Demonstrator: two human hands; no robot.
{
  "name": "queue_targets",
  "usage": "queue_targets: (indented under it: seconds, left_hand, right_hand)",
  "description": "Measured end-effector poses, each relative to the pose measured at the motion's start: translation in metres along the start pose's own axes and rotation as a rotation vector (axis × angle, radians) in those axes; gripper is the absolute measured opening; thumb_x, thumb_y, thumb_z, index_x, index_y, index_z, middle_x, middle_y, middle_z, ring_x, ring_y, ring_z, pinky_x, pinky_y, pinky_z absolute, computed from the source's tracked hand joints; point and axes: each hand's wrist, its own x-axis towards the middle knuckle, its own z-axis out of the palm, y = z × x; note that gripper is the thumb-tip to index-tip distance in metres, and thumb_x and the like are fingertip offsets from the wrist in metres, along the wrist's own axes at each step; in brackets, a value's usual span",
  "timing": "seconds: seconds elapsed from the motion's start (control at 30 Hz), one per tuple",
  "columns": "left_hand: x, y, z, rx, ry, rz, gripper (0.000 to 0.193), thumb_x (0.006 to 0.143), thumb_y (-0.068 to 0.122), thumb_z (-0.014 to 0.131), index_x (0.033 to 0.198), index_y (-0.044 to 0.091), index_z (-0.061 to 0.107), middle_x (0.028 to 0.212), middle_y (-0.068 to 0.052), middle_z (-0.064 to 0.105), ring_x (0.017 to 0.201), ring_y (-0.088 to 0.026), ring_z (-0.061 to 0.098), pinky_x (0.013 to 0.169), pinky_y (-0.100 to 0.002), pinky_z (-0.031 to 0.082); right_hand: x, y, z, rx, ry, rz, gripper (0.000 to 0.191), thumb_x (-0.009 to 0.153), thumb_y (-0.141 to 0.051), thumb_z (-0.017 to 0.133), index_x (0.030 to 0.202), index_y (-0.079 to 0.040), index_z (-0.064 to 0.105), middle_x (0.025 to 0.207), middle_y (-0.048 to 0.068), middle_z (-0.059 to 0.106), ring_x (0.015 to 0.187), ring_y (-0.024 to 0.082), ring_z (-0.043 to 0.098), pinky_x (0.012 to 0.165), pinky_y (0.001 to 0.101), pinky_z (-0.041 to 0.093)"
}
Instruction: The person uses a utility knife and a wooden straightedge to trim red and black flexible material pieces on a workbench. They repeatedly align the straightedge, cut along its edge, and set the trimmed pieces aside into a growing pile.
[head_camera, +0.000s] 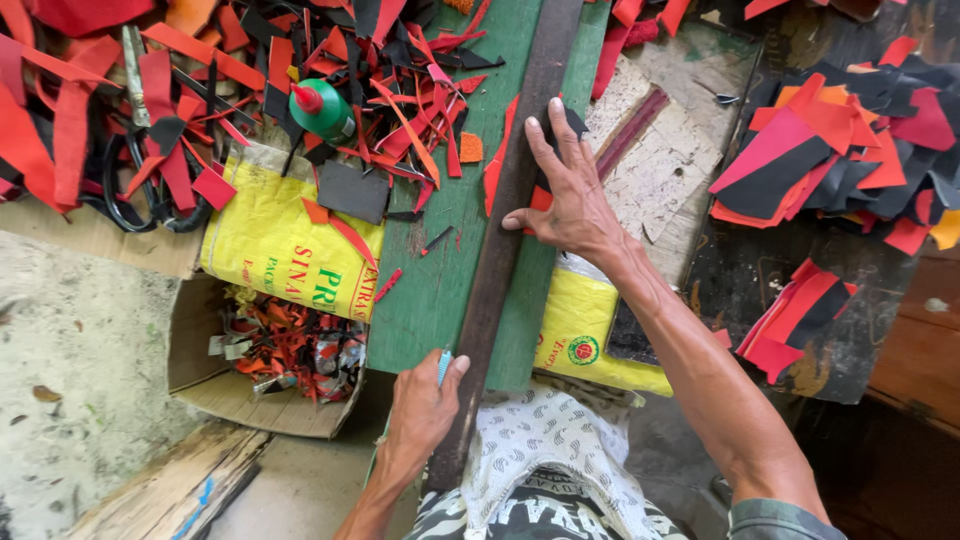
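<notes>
My right hand (568, 195) lies flat on a long dark wooden straightedge (505, 215), which runs up the green board (440, 270). Its fingers also press a black and red piece of material (572, 122). My left hand (425, 405) sits at the near end of the straightedge, fingers closed around a small light-blue tool (444, 365); only its tip shows. A narrow red strip (497, 160) lies along the straightedge's left side.
Red, black and orange scraps (150, 90) cover the left, with a green glue bottle (322, 108) and black scissors (150, 200). Below them are a yellow sack (275, 245) and a cardboard box (195, 375) of offcuts. Stacked cut pieces (830, 160) lie right.
</notes>
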Motion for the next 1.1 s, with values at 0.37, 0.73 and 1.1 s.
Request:
queue_targets:
  seconds: [0.37, 0.73, 1.1]
  left_hand:
    - [0.018, 0.003, 0.004, -0.016, -0.003, 0.042, 0.030, 0.097, 0.024, 0.063, 0.083, -0.001, 0.056, 0.065, -0.024, 0.056, 0.062, -0.047, 0.054, 0.055, -0.048, 0.043]
    - [0.033, 0.018, 0.002, -0.077, -0.004, 0.081, 0.029, 0.098, 0.024, 0.063, 0.085, -0.001, 0.057, 0.065, -0.022, 0.055, 0.059, -0.043, 0.054, 0.056, -0.046, 0.045]
    - [0.036, 0.018, -0.002, -0.106, -0.029, 0.027, 0.030, 0.096, 0.027, 0.064, 0.087, -0.001, 0.060, 0.063, -0.018, 0.056, 0.055, -0.035, 0.055, 0.057, -0.044, 0.047]
  right_hand:
    - [-0.053, 0.015, 0.013, -0.109, 0.205, -0.115, 0.064, 0.083, -0.015, 0.086, 0.142, -0.008, 0.063, 0.164, 0.019, 0.038, 0.137, 0.041, 0.043, 0.112, 0.0453, 0.044]
    - [-0.027, 0.009, -0.009, -0.248, 0.114, -0.067, 0.069, 0.071, -0.026, 0.088, 0.132, -0.004, 0.066, 0.151, 0.023, 0.046, 0.125, 0.042, 0.045, 0.106, 0.0542, 0.037]
    - [0.041, 0.014, -0.019, -0.093, -0.084, 0.008, 0.105, 0.073, -0.036, 0.093, 0.158, -0.009, 0.037, 0.169, 0.022, 0.011, 0.142, 0.048, 0.034, 0.118, 0.0512, 0.035]
